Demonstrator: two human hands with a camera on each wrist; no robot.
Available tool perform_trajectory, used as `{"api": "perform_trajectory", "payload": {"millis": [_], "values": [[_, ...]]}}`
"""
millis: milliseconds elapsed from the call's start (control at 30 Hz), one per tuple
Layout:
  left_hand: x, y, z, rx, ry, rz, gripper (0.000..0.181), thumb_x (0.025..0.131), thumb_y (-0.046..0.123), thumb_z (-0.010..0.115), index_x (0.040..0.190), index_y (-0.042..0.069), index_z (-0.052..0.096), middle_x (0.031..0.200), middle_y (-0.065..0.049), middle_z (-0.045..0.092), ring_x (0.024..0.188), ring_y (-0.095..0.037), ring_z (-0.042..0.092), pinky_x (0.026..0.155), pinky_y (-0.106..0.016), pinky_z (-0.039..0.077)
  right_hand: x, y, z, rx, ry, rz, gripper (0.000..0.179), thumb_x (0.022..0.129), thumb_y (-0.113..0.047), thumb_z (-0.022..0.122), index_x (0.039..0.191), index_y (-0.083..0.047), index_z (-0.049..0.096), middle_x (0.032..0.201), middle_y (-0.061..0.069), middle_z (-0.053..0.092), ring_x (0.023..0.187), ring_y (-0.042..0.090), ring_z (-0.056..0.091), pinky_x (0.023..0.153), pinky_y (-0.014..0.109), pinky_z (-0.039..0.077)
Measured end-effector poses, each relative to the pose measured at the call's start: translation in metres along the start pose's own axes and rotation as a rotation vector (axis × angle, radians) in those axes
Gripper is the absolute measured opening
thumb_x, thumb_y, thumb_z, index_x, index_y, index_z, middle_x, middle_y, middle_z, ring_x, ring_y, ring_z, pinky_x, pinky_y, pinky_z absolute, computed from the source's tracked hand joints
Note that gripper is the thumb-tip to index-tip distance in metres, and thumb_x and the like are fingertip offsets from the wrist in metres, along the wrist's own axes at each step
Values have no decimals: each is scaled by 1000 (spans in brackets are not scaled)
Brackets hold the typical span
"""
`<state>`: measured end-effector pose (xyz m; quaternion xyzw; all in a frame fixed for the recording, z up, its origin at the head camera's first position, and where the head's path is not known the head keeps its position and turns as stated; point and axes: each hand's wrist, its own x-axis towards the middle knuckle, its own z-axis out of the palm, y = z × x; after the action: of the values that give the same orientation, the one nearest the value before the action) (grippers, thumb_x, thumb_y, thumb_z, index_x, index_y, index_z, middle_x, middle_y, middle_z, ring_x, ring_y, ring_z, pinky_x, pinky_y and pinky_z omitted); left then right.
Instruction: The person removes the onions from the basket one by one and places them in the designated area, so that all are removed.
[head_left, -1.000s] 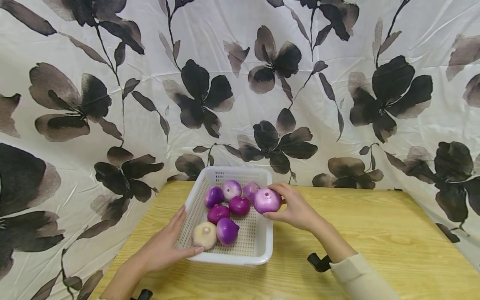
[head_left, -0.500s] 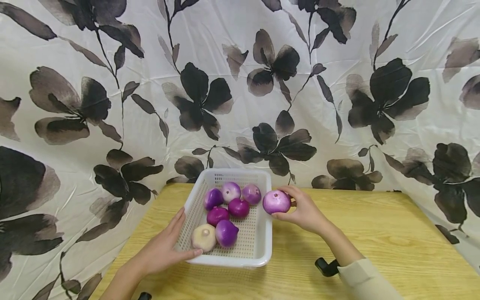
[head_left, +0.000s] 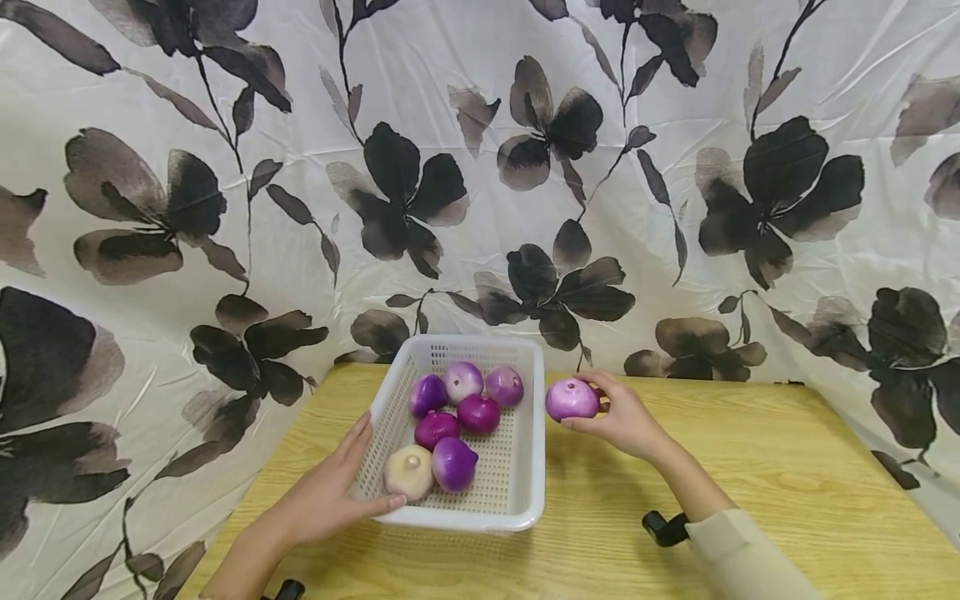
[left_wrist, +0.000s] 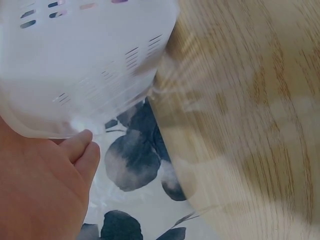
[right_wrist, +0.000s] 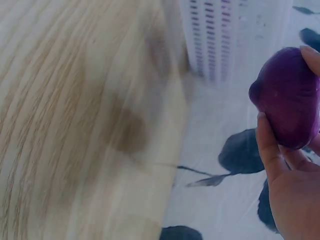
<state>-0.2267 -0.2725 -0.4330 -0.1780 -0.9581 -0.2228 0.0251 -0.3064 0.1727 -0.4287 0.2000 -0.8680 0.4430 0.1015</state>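
Note:
A purple onion (head_left: 572, 400) is held in my right hand (head_left: 626, 421), between thumb and fingers, just outside the right side of a white plastic basket (head_left: 531, 492). In the right wrist view the same onion (right_wrist: 287, 97) shows its pointed end, with the fingers (right_wrist: 270, 150) against it. My left hand (head_left: 326, 500) grips the basket at its near left corner, thumb by the front rim and fingers along the left wall. Inside the basket lie several purple onions (head_left: 478, 414) and one pale cream onion (head_left: 409, 472), near the left thumb.
The basket stands on a yellow wood-grain table (head_left: 720, 467). A cloth with dark printed flowers (head_left: 480, 167) hangs behind and beside the table. Black pieces (head_left: 665, 529) show at both wrists.
My right hand has carried the onion rightward, from over the basket's right rim to outside it. The left hand and basket stay about where they were.

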Motion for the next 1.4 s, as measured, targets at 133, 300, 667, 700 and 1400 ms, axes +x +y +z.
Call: {"api": "perform_trajectory", "payload": {"millis": [133,300,667,700,1400], "values": [[0,0,-1,0,2,3,125,80,77,67,163,1,12,172,-12,2,146,-51,30,111,-69,34,3,8,-3,-33,7,13,73,78,-28,91,137,2,58,132,21,61,109,35,66,90,47,59],[1,0,-3,-2,0,-4,125,81,77,67,164,2,12,172,-10,0,147,-49,29,112,-68,33,10,18,-8,-56,32,27,70,79,-23,90,137,2,58,133,24,59,112,38,64,92,50,58],[0,-2,0,-4,-9,-8,124,80,77,67,163,2,14,172,-9,1,146,-50,32,111,-68,36,23,42,-3,-76,26,63,76,79,-20,90,140,8,53,136,28,56,115,41,62,96,54,56],[0,-2,0,-4,-9,-8,124,80,77,67,163,2,14,172,-9,1,146,-50,32,110,-68,36,24,45,-2,-86,24,65,76,79,-21,90,140,8,53,136,28,56,116,41,62,96,54,56],[2,-4,0,5,-2,3,125,80,79,66,163,2,14,172,-8,1,147,-48,31,111,-68,35,38,75,11,-93,5,164,70,85,-20,84,137,12,50,131,32,57,121,45,57,107,58,46]]}}
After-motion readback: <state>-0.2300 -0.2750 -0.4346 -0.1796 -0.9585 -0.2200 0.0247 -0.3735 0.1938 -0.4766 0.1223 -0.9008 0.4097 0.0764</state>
